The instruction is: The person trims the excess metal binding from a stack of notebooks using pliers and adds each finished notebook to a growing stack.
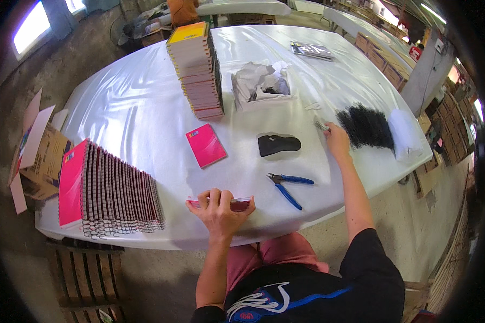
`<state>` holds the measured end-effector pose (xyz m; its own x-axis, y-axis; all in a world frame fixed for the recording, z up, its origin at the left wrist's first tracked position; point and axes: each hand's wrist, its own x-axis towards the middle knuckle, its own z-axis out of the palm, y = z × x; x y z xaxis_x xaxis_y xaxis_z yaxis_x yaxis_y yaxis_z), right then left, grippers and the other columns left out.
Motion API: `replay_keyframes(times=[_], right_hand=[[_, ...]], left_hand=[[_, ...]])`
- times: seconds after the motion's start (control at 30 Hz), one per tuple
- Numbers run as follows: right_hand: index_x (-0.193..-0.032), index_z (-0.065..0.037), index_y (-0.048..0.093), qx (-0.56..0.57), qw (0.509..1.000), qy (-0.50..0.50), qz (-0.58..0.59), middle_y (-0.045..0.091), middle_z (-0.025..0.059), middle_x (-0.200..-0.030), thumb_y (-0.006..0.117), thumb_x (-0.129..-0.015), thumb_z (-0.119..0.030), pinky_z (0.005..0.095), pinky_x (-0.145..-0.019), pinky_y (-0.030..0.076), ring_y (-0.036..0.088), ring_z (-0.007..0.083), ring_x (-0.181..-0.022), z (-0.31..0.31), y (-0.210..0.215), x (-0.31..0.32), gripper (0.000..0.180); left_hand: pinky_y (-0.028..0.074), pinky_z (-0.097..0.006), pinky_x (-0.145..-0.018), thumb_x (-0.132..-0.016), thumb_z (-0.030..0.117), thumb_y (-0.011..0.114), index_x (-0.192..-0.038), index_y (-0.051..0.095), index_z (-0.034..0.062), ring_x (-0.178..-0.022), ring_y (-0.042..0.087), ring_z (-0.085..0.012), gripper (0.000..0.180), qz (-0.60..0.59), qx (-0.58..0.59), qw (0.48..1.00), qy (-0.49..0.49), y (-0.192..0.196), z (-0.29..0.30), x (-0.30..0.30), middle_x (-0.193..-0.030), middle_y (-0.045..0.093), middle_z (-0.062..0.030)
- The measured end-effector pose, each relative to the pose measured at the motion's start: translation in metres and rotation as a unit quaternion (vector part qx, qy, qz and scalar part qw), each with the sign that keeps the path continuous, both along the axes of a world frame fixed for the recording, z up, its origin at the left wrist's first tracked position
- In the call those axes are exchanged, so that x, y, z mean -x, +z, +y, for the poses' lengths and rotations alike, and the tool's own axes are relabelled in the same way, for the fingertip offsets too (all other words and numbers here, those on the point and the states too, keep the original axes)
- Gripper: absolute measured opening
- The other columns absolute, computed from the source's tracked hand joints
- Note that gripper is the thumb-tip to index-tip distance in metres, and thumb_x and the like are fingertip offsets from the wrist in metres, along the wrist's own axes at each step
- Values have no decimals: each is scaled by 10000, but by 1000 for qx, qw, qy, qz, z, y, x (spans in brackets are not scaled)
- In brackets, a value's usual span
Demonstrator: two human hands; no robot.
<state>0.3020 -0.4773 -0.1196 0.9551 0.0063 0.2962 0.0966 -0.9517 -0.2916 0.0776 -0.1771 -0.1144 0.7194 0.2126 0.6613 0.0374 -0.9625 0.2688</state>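
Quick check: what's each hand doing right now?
Left hand: closed, holding a pink-covered notebook at the table's near edge.
Right hand: fingers closed, apparently on a small coil; exact grip unclear.

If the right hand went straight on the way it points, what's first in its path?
Past the light coil at its fingertips, the right hand would probably meet the small pale scrap. Its height is unclear; the hand might pass over.
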Motion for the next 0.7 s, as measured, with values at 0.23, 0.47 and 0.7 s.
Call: replay_keyframes(times=[0.23, 0.47, 0.7], right_hand=[[-1186, -105, 567, 83, 979, 111, -152, 565, 167, -911, 502, -769, 37, 385, -785, 462, 556, 312, -863, -4, 31, -1, 445], [-1142, -88, 616, -203, 886, 406, 96, 496, 93, -799, 557, -815, -17, 295, -708, 425, 507, 194, -761, 79, 68, 88, 340], [-976, -103, 705, -238, 855, 442, 130, 547, 46, -791, 676, -776, -53, 276, -647, 429, 525, 166, -716, 140, 55, 146, 208]], left_hand=[[292, -535, -864, -542, 437, 773, -756, 559, 148, -882, 507, -242, 418, -40, -2, 999, 30, 4, 4, 6, -861, 542, -16], [282, -597, -861, -547, 484, 758, -729, 563, 146, -872, 512, -231, 431, -25, 19, 999, 30, -4, 7, 9, -830, 534, -19], [298, -557, -846, -532, 484, 768, -694, 529, 141, -832, 491, -246, 448, -46, 8, 998, 32, 0, 7, 7, -783, 489, -24]])
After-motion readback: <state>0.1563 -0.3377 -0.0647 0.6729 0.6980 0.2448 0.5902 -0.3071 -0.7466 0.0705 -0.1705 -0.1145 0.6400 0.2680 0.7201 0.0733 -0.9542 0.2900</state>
